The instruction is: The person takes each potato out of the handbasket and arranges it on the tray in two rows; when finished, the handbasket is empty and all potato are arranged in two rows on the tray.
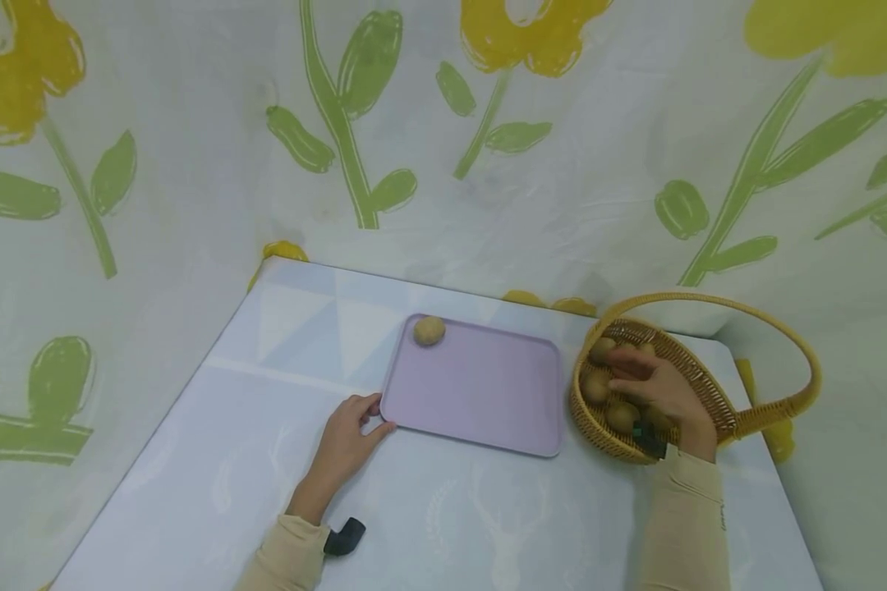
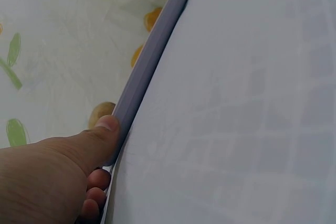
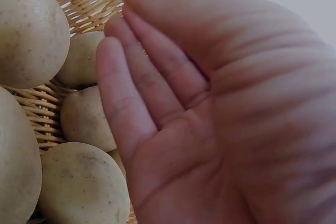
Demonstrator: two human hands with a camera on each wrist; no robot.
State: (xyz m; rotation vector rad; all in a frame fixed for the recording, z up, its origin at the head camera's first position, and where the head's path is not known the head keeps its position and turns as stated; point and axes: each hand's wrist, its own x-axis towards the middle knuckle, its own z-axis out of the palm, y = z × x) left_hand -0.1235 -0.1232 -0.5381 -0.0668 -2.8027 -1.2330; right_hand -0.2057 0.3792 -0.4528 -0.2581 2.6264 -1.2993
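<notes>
A lilac rectangular tray (image 1: 480,386) lies on the table with a single potato (image 1: 429,331) near its far left corner. My left hand (image 1: 347,439) grips the tray's near left corner, thumb on the front edge and fingers at the left side. In the left wrist view the thumb (image 2: 107,124) presses against the tray's rim (image 2: 149,61). My right hand (image 1: 665,390) is inside the wicker basket (image 1: 613,447), over several potatoes (image 3: 84,182). Its fingers (image 3: 123,98) are extended and loosely bent beside the potatoes, and the palm holds nothing.
The basket stands right of the tray, its tall arched handle (image 1: 791,345) leaning over to the right. A pale patterned cover lies on the table (image 1: 443,509). Behind it hangs a flower-print cloth (image 1: 562,189). Dark straps with small devices sit at both wrists.
</notes>
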